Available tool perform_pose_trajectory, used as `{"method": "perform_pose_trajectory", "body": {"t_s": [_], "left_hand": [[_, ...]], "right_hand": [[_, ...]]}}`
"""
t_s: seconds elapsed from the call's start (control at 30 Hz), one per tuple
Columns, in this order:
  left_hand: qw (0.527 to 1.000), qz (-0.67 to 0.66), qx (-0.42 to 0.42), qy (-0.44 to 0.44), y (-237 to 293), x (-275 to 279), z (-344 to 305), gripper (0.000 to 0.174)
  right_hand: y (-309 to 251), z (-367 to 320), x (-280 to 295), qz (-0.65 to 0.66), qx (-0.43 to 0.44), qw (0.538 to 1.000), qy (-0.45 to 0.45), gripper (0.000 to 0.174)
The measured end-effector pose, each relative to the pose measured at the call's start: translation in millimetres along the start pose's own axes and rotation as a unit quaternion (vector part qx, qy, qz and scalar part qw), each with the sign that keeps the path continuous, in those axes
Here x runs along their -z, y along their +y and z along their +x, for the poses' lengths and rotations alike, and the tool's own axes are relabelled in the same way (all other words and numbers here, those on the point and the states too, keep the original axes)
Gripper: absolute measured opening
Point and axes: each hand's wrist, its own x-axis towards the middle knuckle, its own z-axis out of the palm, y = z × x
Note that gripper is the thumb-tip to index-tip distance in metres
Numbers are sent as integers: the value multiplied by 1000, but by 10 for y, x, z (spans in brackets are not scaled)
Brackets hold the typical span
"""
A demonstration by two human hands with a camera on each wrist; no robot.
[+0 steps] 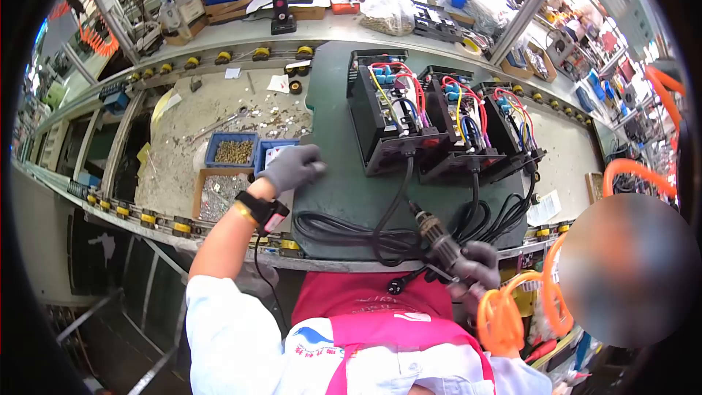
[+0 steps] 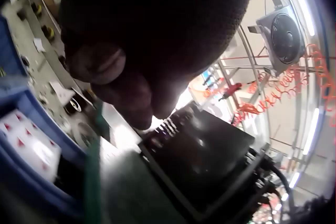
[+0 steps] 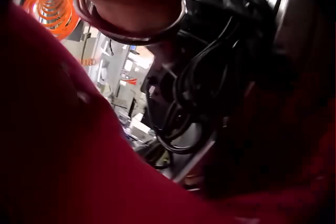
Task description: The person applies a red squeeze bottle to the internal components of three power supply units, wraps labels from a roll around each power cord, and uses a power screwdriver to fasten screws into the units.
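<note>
In the head view my left hand [image 1: 294, 168], in a grey glove with bare fingertips, hovers at the green board's left edge beside blue bins. Its fingers bend inward; I cannot tell whether they hold something small. The left wrist view shows these fingers [image 2: 134, 98] dark, overlapping a black unit [image 2: 202, 155]. Low at the front edge, my right hand [image 1: 480, 263] grips a power screwdriver [image 1: 439, 241], its bit pointing up and left. Three open black units [image 1: 380, 121] with coloured wires stand on the green board [image 1: 333, 102]. The right wrist view hides the screwdriver.
A blue bin [image 1: 232, 150] holds small brass-coloured parts; a cardboard box [image 1: 219, 194] of small metal parts sits nearer. Black cables [image 1: 344, 230] lie coiled along the board's front. An orange coiled hose [image 1: 504, 314] hangs by the right arm. Roller rails [image 1: 183, 227] edge the bench.
</note>
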Motion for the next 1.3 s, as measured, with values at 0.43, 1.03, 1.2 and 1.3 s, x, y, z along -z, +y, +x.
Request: {"method": "perform_pose_trajectory", "body": {"t_s": [0.43, 1.03, 1.2, 1.3], "left_hand": [[999, 8, -20, -41, -50, -107, -55, 43], [956, 148, 230, 109, -1268, 387, -1130, 33], [919, 253, 297, -53, -1020, 381, -887, 62], [916, 264, 300, -38, -1086, 271, -823, 57]], "right_hand": [[-302, 688, -267, -292, -47, 927, -231, 61], [-220, 642, -351, -339, -311, 798, -389, 104], [-377, 420, -227, -344, -331, 789, -386, 102], [-410, 355, -268, -352, -330, 791, -375, 100]]}}
